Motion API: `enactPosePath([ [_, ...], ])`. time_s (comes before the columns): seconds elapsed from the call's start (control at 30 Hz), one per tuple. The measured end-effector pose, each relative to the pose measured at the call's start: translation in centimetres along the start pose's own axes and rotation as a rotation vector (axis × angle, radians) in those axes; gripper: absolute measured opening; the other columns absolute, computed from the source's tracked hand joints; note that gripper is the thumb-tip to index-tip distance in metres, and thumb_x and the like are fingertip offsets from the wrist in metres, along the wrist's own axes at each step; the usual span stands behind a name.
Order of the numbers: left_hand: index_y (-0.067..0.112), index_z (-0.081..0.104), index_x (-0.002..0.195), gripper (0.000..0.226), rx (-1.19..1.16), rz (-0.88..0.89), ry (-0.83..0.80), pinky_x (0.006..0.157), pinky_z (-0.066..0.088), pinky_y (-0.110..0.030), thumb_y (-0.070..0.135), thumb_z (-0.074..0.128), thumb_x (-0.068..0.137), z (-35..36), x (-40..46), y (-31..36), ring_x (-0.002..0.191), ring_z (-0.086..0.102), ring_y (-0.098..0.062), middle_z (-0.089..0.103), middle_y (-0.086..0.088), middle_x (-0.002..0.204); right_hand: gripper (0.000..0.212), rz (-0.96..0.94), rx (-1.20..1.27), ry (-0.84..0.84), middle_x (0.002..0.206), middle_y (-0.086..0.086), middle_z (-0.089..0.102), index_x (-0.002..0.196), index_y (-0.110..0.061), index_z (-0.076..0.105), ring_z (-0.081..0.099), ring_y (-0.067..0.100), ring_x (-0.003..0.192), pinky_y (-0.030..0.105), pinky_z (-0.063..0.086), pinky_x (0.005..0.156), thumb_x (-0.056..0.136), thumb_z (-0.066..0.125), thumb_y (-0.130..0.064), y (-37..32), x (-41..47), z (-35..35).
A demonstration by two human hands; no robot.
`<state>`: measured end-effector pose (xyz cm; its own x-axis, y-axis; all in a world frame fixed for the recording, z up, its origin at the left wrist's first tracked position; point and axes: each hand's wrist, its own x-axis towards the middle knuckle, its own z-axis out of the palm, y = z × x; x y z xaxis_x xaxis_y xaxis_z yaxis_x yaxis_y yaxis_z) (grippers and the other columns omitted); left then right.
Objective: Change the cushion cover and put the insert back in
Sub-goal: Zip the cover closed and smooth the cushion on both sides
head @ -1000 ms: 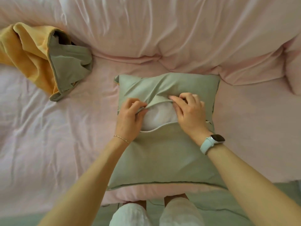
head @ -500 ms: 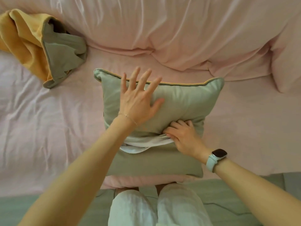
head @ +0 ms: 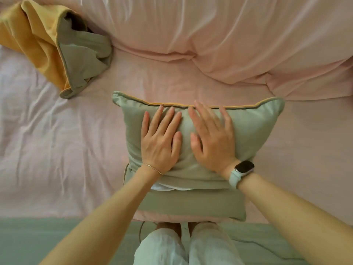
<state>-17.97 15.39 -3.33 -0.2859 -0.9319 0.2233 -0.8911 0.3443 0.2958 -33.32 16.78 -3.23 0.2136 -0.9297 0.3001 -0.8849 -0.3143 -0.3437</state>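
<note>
A sage-green cushion (head: 254,131) with a yellow-piped far edge lies on the pink bed in front of me. My left hand (head: 160,142) and my right hand (head: 212,138) press flat on its upper half, fingers straight and spread, side by side. Below my wrists the cover's back flaps overlap, and a sliver of the white insert (head: 166,187) shows in the gap. The lower flap (head: 191,205) lies flat toward me. A second cover, yellow and green (head: 57,48), lies crumpled at the far left.
The pink sheet (head: 57,150) spreads wrinkled to the left and right of the cushion. A bulky pink duvet (head: 210,35) is heaped along the back. My legs in pale trousers (head: 183,245) stand at the bed's near edge, on a green floor.
My right hand let go of the flap at the opening and moved up beside my left hand. Both hands now lie flat on the cushion, and less of the white insert shows.
</note>
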Motion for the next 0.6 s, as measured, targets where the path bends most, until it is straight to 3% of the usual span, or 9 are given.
enactPosePath([
  [0.07, 0.015, 0.049, 0.131, 0.047, 0.013, 0.059, -0.027, 0.114, 0.012, -0.043, 0.034, 0.024, 0.095, 1.5, -2.0, 0.2, 0.133, 0.035, -0.026, 0.050, -0.007, 0.136, 0.049, -0.140, -0.011, -0.085, 0.144, 0.011, 0.039, 0.137, -0.017, 0.039, 0.032, 0.025, 0.136, 0.051, 0.019, 0.111, 0.090, 0.037, -0.028, 1.0, -4.1, 0.3],
  [0.2, 0.017, 0.041, 0.133, 0.047, 0.092, 0.077, -0.115, 0.116, 0.004, -0.037, 0.035, 0.019, 0.095, 6.0, -3.0, 1.0, 0.132, 0.031, -0.026, 0.046, -0.009, 0.138, 0.049, -0.144, -0.122, -0.222, 0.143, 0.010, 0.030, 0.139, -0.019, 0.032, 0.007, 0.021, 0.144, 0.049, 0.006, 0.114, 0.091, 0.030, -0.033, 3.9, -7.2, 3.5],
  [0.43, 0.015, 0.043, 0.127, 0.043, 0.093, -0.012, -0.151, 0.113, 0.006, -0.040, 0.029, 0.034, 0.087, 13.7, 4.3, -3.3, 0.124, 0.035, -0.027, 0.058, -0.013, 0.126, 0.056, -0.071, -0.103, -0.291, 0.144, 0.012, 0.026, 0.138, -0.010, 0.028, 0.026, 0.029, 0.134, 0.047, 0.009, 0.112, 0.087, 0.031, -0.031, 8.4, -0.1, 10.6],
  [0.6, 0.014, 0.059, 0.104, 0.033, 0.148, -0.040, -0.123, 0.100, 0.024, -0.042, 0.029, 0.036, 0.085, 17.9, 10.9, -5.4, 0.098, 0.044, -0.024, 0.065, -0.008, 0.096, 0.050, 0.020, -0.102, -0.240, 0.129, 0.015, 0.054, 0.131, -0.012, 0.040, 0.043, 0.029, 0.118, 0.047, 0.028, 0.101, 0.085, 0.033, -0.031, 12.3, 6.1, 13.9],
])
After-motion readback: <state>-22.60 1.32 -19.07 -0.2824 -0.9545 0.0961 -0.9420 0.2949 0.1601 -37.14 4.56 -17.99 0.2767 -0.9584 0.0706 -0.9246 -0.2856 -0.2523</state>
